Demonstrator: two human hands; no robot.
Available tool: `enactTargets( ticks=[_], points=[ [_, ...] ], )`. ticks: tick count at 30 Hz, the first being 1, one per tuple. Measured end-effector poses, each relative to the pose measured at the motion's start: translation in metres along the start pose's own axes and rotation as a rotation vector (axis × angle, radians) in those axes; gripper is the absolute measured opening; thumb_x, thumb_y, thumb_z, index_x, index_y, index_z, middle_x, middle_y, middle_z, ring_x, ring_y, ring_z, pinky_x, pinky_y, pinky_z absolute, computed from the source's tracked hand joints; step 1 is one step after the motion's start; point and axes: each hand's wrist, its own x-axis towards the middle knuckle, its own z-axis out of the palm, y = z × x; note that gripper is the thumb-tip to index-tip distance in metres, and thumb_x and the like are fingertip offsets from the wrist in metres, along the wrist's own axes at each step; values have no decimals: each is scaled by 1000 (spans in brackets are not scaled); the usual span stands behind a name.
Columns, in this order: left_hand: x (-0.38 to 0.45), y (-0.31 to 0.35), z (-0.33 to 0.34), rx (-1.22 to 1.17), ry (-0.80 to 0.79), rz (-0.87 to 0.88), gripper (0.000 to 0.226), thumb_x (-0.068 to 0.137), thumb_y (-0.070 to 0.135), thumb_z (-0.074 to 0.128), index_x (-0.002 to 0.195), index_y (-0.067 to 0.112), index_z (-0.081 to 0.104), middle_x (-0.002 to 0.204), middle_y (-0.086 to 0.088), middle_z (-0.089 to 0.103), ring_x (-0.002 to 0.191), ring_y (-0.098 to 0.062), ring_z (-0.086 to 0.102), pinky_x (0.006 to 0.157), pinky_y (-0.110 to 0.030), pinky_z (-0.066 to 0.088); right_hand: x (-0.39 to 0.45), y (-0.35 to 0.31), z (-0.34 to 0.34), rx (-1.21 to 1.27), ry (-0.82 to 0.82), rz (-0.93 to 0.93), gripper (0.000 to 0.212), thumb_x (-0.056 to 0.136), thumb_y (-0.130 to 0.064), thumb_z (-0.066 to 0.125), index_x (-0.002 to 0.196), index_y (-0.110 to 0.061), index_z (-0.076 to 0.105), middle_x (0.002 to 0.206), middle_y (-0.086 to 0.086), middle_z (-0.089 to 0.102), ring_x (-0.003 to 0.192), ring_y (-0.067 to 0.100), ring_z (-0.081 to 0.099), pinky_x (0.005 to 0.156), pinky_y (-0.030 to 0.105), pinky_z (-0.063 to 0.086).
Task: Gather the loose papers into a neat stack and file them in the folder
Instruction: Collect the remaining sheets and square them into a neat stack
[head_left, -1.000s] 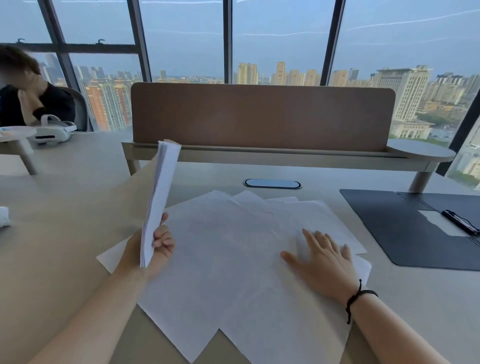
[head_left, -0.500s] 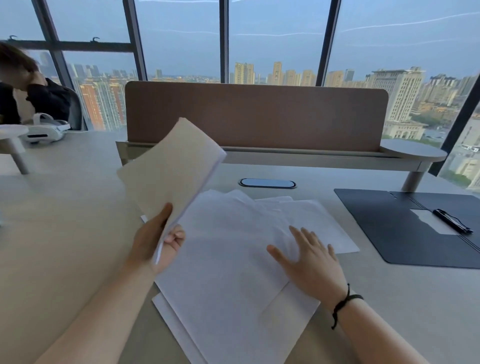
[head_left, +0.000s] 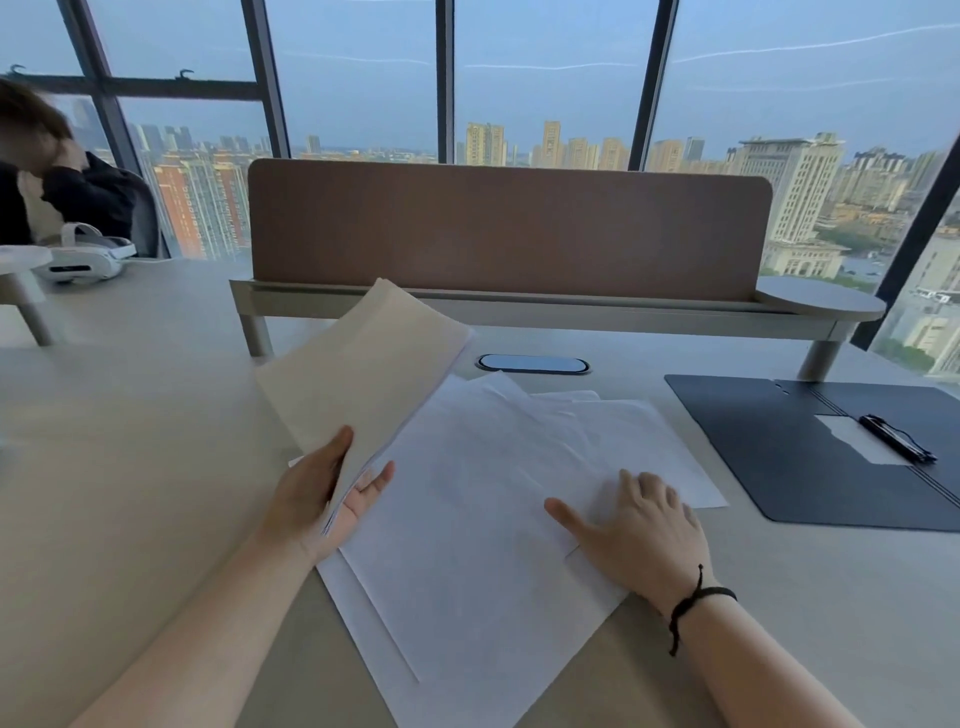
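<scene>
Several loose white papers (head_left: 483, 499) lie overlapping and askew on the desk in front of me. My left hand (head_left: 322, 499) grips a thin stack of sheets (head_left: 363, 374) by its near edge, tilted up and leaning over the left side of the loose papers. My right hand (head_left: 639, 525) rests flat on the papers at their right side, fingers spread, a black cord on the wrist. The dark folder (head_left: 779, 447) lies open on the desk at the right, a black clip (head_left: 896, 437) and a white slip on its inner spine.
A brown divider screen (head_left: 509, 228) on a low shelf runs across the back of the desk, a cable grommet (head_left: 532, 364) before it. At far left a seated person (head_left: 57, 182) and a white headset (head_left: 83, 257). Windows stand behind.
The held stack has swung from edge-on upright to tilted over the loose papers. The loose sheets have been pulled closer together, and my right hand has slid slightly toward me.
</scene>
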Motion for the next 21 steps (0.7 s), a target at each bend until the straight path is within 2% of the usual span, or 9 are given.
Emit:
enactTargets(
  ticks=[3, 5, 7, 10, 12, 14, 17, 19, 21],
  points=[
    [4, 2, -3, -22, 19, -16, 18, 100, 21, 54, 86, 16, 63, 48, 2, 54, 34, -12, 40, 82, -44, 60, -6, 2, -18, 33, 28, 43, 97, 49, -99, 54, 107, -21, 41, 114, 3, 48, 109, 27, 56, 83, 40, 51],
    [4, 2, -3, -31, 8, -24, 15, 100, 22, 55, 88, 16, 63, 50, 2, 56, 35, -12, 44, 81, -47, 61, -7, 4, -28, 23, -56, 54, 101, 42, -92, 69, 106, -20, 37, 108, 2, 42, 100, 28, 58, 73, 38, 53],
    [4, 2, -4, -23, 9, -24, 11, 100, 22, 55, 94, 16, 62, 56, 3, 62, 37, -12, 49, 82, -48, 60, -5, 3, -34, 3, -145, 63, 105, 40, -84, 79, 109, -18, 38, 105, 2, 42, 95, 27, 58, 70, 36, 52],
    [4, 3, -4, -14, 6, -26, 10, 100, 23, 55, 104, 17, 62, 68, 3, 70, 38, -13, 51, 84, -49, 58, -1, 3, -39, 14, -187, 56, 96, 43, -76, 86, 104, -15, 43, 102, 1, 52, 86, 20, 54, 67, 34, 49],
    [2, 4, -3, -18, 4, -26, 11, 100, 23, 54, 106, 17, 61, 69, 3, 72, 38, -13, 54, 84, -50, 57, 5, 10, -40, 53, -214, 52, 100, 49, -64, 91, 121, -12, 46, 107, 0, 54, 98, 22, 56, 77, 34, 51],
    [1, 6, -3, -15, 8, -21, 11, 101, 23, 53, 107, 18, 61, 68, 4, 72, 38, -13, 56, 84, -50, 57, 10, 22, -41, 239, -266, 69, 99, 57, -37, 97, 138, -12, 45, 122, 7, 57, 107, 28, 60, 85, 35, 52],
    [2, 8, -5, -5, 9, -7, 15, 101, 23, 53, 114, 20, 60, 71, 5, 73, 40, -12, 58, 84, -51, 58, 17, 43, -41, 723, -344, 70, 69, 70, 6, 86, 130, -11, 57, 115, 24, 64, 79, 34, 67, 75, 43, 63],
    [2, 10, -6, -9, 3, -21, 16, 100, 23, 54, 114, 20, 60, 67, 5, 71, 40, -12, 57, 82, -51, 59, 24, 48, -42, 994, -189, 58, 50, 79, 15, 75, 123, -4, 64, 101, 23, 71, 76, 32, 70, 71, 35, 65],
    [0, 12, -5, -12, -4, -31, 13, 100, 23, 54, 110, 19, 61, 66, 4, 71, 39, -13, 58, 83, -53, 58, 29, 46, -41, 1275, 42, 115, 38, 85, 14, 68, 121, 2, 67, 97, 20, 75, 74, 27, 71, 64, 27, 63]
  ],
)
